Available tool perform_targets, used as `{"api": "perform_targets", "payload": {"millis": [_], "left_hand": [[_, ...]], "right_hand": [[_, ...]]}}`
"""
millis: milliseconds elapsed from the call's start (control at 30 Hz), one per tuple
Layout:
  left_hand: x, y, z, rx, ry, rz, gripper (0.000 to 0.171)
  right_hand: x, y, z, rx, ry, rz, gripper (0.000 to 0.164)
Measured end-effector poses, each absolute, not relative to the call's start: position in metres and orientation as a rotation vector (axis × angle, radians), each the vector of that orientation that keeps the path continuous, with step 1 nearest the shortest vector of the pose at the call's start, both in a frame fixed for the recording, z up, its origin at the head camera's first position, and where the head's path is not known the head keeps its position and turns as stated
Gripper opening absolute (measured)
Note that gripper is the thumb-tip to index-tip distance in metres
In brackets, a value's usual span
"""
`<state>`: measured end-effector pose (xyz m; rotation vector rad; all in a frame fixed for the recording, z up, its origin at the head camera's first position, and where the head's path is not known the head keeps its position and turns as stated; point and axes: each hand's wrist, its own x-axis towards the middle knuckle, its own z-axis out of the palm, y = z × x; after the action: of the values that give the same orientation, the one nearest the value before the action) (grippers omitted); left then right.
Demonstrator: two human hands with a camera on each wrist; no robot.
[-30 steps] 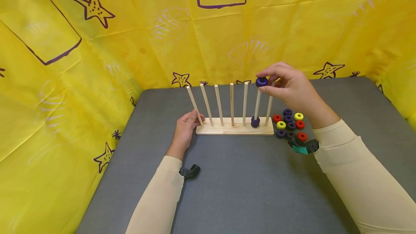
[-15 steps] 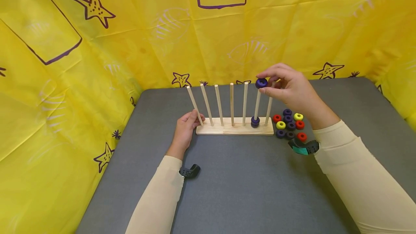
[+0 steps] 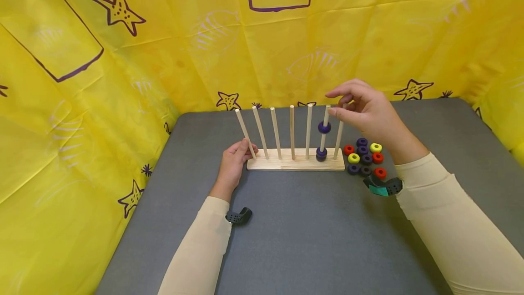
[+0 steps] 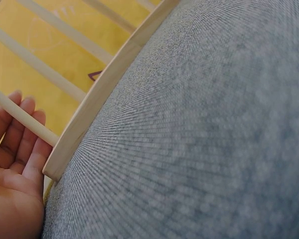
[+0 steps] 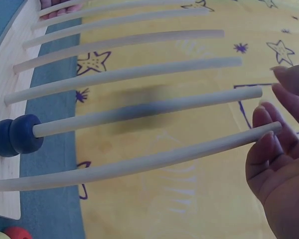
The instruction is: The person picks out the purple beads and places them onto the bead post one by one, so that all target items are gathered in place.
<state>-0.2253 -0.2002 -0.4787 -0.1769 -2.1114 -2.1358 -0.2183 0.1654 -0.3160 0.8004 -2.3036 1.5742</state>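
Observation:
A wooden rack [image 3: 295,164] with several upright pegs stands on the grey table. Two purple rings [image 3: 321,153] sit at the foot of its second peg from the right. A third purple ring [image 3: 324,127] is partway down that peg, a dark blur [image 5: 139,107] in the right wrist view. My right hand [image 3: 332,103] hovers at the peg top, fingers relaxed and holding nothing. My left hand [image 3: 241,151] holds the foot of the leftmost peg [image 4: 25,122] between thumb and fingers at the rack's left end.
Several loose red, yellow and purple rings [image 3: 364,156] lie just right of the rack. Wrist camera mounts sit at my left sleeve [image 3: 239,216] and right sleeve [image 3: 382,185]. A yellow cloth with purple stars [image 3: 123,58] walls in the table at the back and sides.
My right hand let go of the purple ring at the peg top. The ring is now sliding down the peg. The left hand has not moved.

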Motion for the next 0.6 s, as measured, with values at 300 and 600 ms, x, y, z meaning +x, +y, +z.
{"api": "perform_targets", "payload": {"millis": [300,600], "left_hand": [[-0.2261,-0.2005,-0.4791,-0.176,-2.121,-2.133,0.049],[-0.2267,-0.2009,-0.4803,-0.176,-2.127,-2.126,0.049]], "right_hand": [[-0.2168,0.1679,-0.3162,0.826,-2.256,1.651,0.023],[-0.2167,0.1743,-0.316,0.856,-2.185,1.764,0.034]]}}
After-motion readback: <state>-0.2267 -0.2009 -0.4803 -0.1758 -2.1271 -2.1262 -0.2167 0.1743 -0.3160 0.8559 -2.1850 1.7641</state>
